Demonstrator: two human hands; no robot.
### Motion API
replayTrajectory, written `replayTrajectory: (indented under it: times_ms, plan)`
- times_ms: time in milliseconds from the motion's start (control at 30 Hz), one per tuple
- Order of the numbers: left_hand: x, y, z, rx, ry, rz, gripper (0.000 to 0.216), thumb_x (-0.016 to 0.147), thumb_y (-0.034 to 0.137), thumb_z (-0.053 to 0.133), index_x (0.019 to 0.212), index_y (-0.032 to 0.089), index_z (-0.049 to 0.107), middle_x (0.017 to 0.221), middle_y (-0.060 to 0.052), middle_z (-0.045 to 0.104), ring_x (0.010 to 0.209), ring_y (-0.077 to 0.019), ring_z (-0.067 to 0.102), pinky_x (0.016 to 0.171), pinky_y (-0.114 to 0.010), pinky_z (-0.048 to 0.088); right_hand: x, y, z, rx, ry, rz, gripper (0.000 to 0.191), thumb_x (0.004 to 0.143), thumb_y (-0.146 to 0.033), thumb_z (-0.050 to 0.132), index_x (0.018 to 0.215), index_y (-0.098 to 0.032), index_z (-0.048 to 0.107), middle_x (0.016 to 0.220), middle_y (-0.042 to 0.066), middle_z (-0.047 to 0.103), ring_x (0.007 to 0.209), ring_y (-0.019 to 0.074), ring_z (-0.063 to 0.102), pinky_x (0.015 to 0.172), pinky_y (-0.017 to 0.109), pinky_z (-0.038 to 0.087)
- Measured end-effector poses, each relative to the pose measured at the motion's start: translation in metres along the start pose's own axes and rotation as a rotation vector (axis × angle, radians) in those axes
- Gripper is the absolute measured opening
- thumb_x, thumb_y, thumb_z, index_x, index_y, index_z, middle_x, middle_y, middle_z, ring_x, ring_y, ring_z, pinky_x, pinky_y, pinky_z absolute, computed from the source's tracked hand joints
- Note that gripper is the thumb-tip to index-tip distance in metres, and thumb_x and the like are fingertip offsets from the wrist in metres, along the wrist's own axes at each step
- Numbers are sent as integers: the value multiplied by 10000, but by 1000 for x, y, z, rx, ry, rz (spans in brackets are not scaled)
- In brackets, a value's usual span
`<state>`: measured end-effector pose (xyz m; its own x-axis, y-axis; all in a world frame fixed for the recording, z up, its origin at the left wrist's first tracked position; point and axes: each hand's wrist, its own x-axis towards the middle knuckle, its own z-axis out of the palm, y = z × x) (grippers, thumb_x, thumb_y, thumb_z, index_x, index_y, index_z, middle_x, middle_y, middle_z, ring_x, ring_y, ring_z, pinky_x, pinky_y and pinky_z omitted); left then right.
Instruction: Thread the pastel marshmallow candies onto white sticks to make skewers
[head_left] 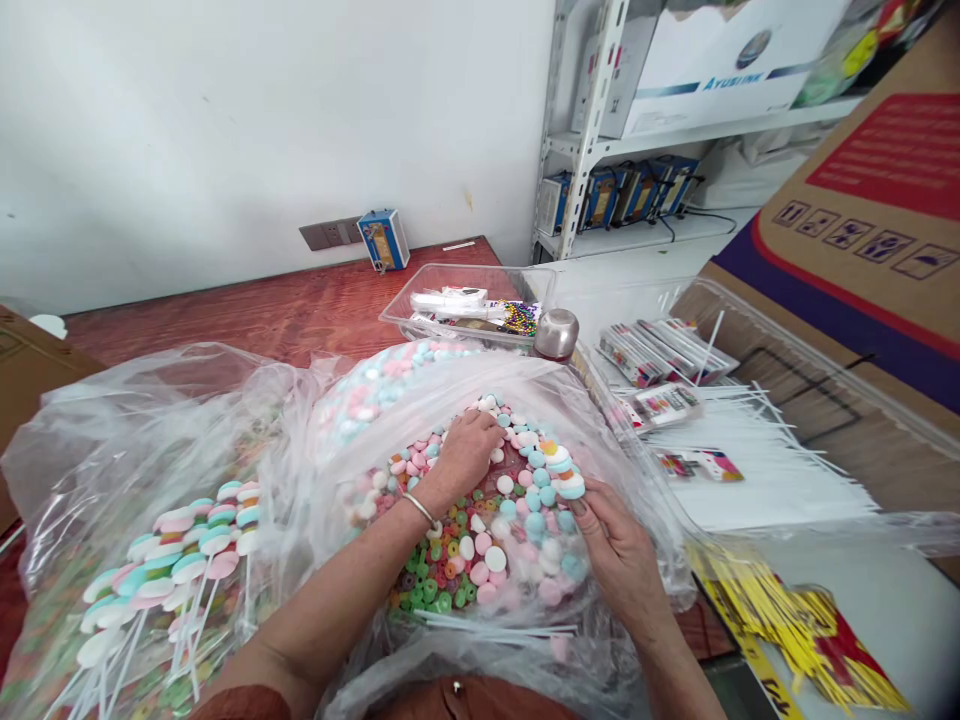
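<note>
Right hand (616, 540): thumb and fingers pinched on one candy stack (562, 472), white, blue and orange, over an open plastic bag (487, 382). Left hand (472, 445), bangle (424, 512) at wrist: fingers curled down onto loose pastel candies (495, 558) in that bag; whether any is gripped, cannot tell. Candy lollipops (184, 568): clustered at left, with a second bag (112, 435).

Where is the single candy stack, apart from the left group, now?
In the head view, the stack is right of centre, held by the right hand, beside loose blue candies.
</note>
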<state>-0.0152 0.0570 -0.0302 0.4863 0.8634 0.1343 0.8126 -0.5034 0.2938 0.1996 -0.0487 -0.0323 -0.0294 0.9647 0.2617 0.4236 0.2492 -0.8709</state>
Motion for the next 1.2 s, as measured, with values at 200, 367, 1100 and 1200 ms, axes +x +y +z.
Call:
replayTrajectory:
  times_ms: [200, 367, 1100, 1200]
  plan:
    - [13, -5, 3, -83, -35, -12, 184, 905, 138, 509, 881, 169, 689, 916, -111, 673, 1008, -273, 528, 970, -427, 369, -4, -1, 2, 16, 15, 34, 308, 997, -366, 454, 1087, -242, 721, 1206, 74, 672, 1116, 227, 605, 954, 333, 467]
    - [4, -1, -10, -209, 45, -171, 255, 941, 172, 412, 1016, 166, 656, 943, -99, 676, 915, -231, 602, 835, -358, 462, -9, -1, -2, 72, 51, 55, 292, 983, -375, 488, 1066, -235, 730, 1163, 69, 692, 1072, 225, 625, 911, 305, 482]
    - [35, 5, 20, -1080, 13, -641, 60, 829, 209, 625, 803, 155, 625, 683, -17, 678, 597, -118, 629, 588, -211, 497, -38, -5, -20, 171, 183, 199, 290, 925, -456, 579, 981, -249, 773, 973, 60, 762, 956, 243, 697, 812, 325, 567]
    - [47, 6, 20, -956, 26, -642, 66, 835, 160, 586, 786, 150, 627, 726, -42, 702, 633, -141, 653, 618, -233, 502, -39, -5, -17, 178, 171, 207, 298, 932, -461, 569, 989, -250, 771, 988, 62, 763, 899, 232, 710, 799, 325, 568]
